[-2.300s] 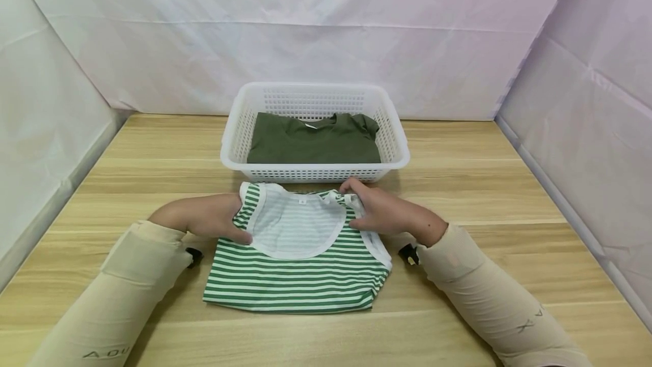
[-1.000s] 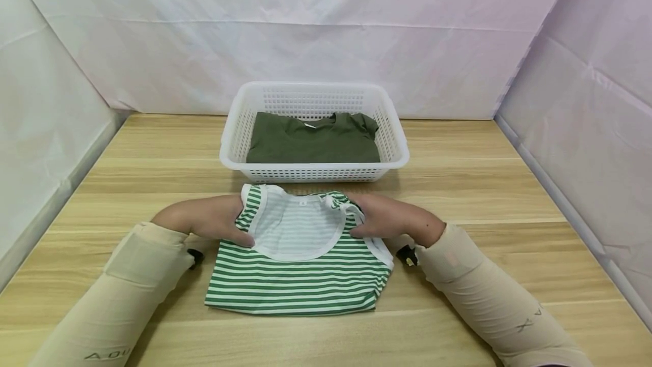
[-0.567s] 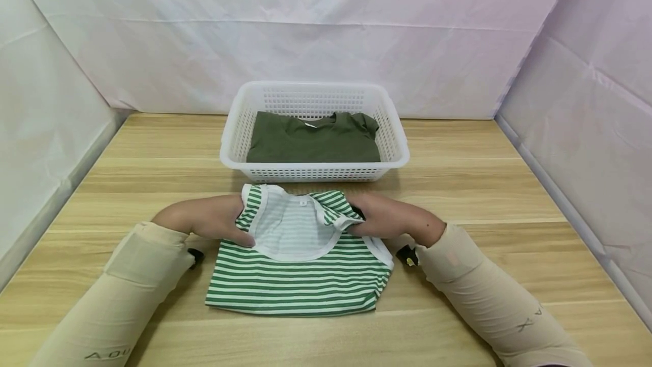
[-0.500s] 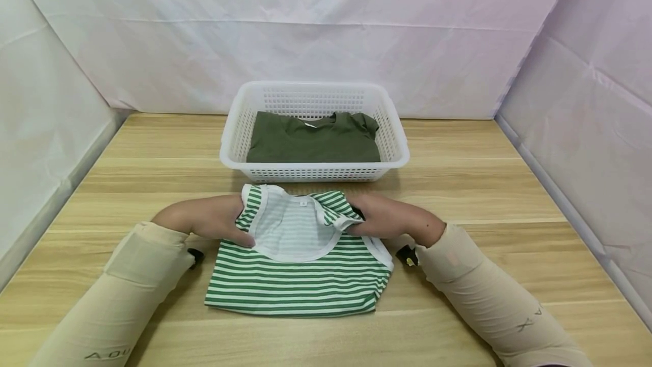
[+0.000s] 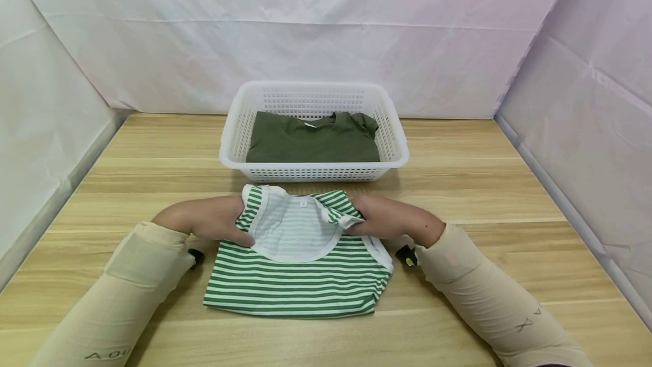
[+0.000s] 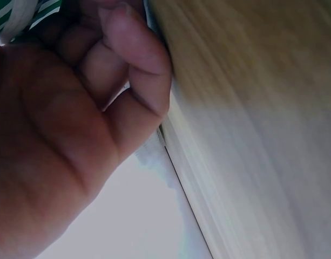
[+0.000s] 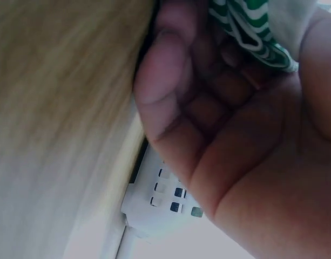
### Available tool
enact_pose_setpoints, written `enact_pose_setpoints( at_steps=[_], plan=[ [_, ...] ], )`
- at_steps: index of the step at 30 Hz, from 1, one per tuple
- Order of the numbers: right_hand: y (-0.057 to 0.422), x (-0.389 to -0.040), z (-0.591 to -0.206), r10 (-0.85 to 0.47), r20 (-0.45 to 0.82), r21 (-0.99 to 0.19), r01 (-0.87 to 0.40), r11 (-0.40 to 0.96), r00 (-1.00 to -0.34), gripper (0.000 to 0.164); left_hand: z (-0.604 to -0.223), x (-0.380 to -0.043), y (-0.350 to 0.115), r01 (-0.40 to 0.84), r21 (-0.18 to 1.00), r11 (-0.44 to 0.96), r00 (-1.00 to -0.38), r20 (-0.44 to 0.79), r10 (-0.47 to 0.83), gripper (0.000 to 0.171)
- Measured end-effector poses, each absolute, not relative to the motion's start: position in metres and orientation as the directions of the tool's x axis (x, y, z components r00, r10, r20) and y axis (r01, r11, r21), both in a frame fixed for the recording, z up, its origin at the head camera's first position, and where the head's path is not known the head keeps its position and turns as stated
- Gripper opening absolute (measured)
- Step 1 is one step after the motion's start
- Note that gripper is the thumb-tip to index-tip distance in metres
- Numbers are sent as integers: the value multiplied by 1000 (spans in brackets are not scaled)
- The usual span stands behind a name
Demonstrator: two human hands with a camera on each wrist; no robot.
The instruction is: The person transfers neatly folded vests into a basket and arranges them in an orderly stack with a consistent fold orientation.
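A green-and-white striped tank top (image 5: 295, 282) lies folded on the table, its white-trimmed neckline facing up. My left hand (image 5: 216, 220) holds its left shoulder strap, thumb on top and fingers out of sight behind the cloth. At the other strap my right hand (image 5: 382, 217) grips the fabric, which is bunched and folded inward there. In the left wrist view, the curled fingers of my left hand (image 6: 116, 70) lie against the wood. The right wrist view shows striped cloth (image 7: 257, 32) between the thumb and curled fingers of my right hand (image 7: 224, 113).
Just beyond the tank top stands a white plastic basket (image 5: 316, 173) with a folded dark green shirt (image 5: 313, 140) in it. The wooden table (image 5: 458, 186) is bordered by white sheeting (image 5: 326, 38) at the back and both sides.
The fingers of my right hand have tucked behind the right strap, and the strap has folded inward toward the neckline. My left hand has stayed nearly still.
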State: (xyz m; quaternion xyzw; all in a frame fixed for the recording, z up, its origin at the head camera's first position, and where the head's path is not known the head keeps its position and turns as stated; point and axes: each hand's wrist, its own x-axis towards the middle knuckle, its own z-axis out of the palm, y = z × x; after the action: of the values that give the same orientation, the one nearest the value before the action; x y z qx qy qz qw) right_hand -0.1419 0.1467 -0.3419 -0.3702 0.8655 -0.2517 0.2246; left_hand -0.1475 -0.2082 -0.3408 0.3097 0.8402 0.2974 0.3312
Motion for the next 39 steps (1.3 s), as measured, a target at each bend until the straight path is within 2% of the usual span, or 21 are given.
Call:
enact_pose_setpoints(
  at_steps=[10, 15, 24, 33, 39],
  plan=[
    [150, -142, -339, -778, -175, -637, -534, 556, -603, 44, -338, -147, -208, 344, 693, 633, -583, -371, 723, 39],
    [152, -143, -336, -773, -158, -620, -547, 562, -615, 46, -336, -146, -210, 369, 683, 630, -589, -352, 727, 27],
    [155, -142, -328, -770, -102, -652, -542, 530, -630, 35, -328, -141, -213, 334, 694, 638, -599, -367, 712, 35],
    [156, -140, -324, -761, -50, -693, -526, 493, -647, 42, -324, -140, -215, 305, 737, 603, -606, -338, 720, 48],
    [156, -142, -324, -737, 0, -724, -508, 466, -676, 44, -319, -139, -216, 346, 726, 594, -614, -303, 729, 57]
  ],
)
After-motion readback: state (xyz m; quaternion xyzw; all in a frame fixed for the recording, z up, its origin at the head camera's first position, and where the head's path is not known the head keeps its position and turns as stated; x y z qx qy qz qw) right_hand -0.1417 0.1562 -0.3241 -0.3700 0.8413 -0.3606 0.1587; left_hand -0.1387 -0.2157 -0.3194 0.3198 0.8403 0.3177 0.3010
